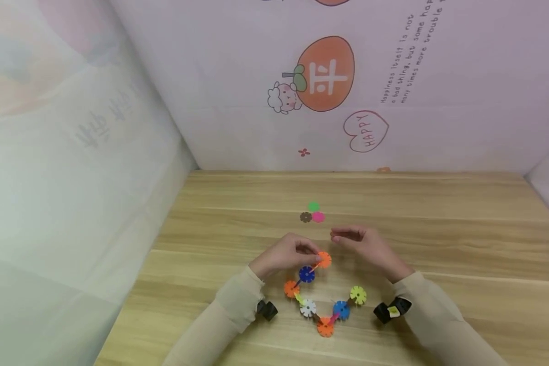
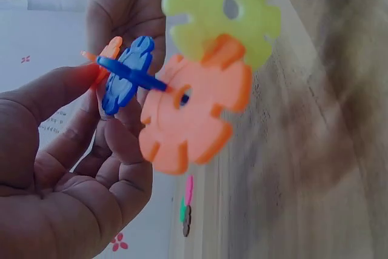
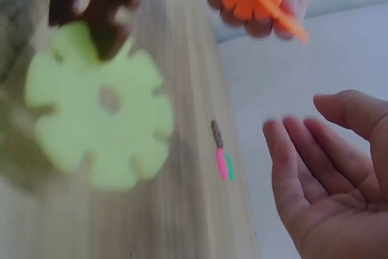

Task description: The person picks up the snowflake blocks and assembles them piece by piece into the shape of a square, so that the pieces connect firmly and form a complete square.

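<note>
A curved chain of notched plastic snowflake discs hangs together above the table, slotted edge to edge. My left hand (image 1: pixel 289 253) pinches the orange disc (image 1: pixel 324 260) at one end between thumb and fingers. After it come a dark blue disc (image 1: pixel 307 274), another orange disc (image 2: pixel 194 113), a white disc (image 1: pixel 308 308), a lower orange disc (image 1: pixel 325 328) and a blue disc (image 1: pixel 341 310). A yellow-green disc (image 3: pixel 100 113) forms the other end, beside a brown disc (image 3: pixel 94 1). To the right of the pinched end, my right hand (image 1: pixel 365 247) holds nothing, its fingers loosely bent and apart from the thumb.
Farther back on the wooden table (image 1: pixel 238 203) lie three loose discs close together: green (image 1: pixel 313 207), brown (image 1: pixel 305 217) and pink (image 1: pixel 318 217). A printed cloth wall (image 1: pixel 256 137) stands behind the table, and a pale sheet (image 1: pixel 96 213) borders the left side.
</note>
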### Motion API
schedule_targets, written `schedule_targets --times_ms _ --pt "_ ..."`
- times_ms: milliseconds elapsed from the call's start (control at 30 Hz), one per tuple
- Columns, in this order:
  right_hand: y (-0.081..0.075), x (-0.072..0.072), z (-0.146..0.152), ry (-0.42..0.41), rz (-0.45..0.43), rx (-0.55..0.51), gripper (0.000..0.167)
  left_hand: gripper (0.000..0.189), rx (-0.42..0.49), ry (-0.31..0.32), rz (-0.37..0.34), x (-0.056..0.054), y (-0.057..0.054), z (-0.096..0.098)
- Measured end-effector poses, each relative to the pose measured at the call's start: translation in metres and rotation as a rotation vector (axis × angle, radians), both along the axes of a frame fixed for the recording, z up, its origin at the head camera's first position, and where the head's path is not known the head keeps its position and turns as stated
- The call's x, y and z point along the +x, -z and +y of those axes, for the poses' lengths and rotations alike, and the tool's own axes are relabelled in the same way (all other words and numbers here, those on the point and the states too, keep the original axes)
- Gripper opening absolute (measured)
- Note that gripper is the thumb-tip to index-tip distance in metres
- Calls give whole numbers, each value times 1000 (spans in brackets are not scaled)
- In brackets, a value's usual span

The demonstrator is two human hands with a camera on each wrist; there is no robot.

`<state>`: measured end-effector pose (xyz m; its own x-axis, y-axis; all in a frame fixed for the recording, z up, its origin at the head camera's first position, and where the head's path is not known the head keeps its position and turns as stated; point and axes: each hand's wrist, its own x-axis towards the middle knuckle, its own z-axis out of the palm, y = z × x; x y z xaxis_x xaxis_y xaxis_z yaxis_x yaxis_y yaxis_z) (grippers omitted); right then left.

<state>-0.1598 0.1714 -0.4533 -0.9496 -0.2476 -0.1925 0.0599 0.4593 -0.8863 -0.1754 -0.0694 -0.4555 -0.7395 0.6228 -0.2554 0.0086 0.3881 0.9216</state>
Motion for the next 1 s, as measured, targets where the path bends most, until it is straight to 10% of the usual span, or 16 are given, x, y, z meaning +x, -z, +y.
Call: schedule_targets --times_ms 667,1000 --pt "40 -66 -30 7 233 181 48 11 -25 -121 -80 8 5 -36" --pt "41 -84 -39 36 217 238 55 10 15 -160 -105 9 1 -46"
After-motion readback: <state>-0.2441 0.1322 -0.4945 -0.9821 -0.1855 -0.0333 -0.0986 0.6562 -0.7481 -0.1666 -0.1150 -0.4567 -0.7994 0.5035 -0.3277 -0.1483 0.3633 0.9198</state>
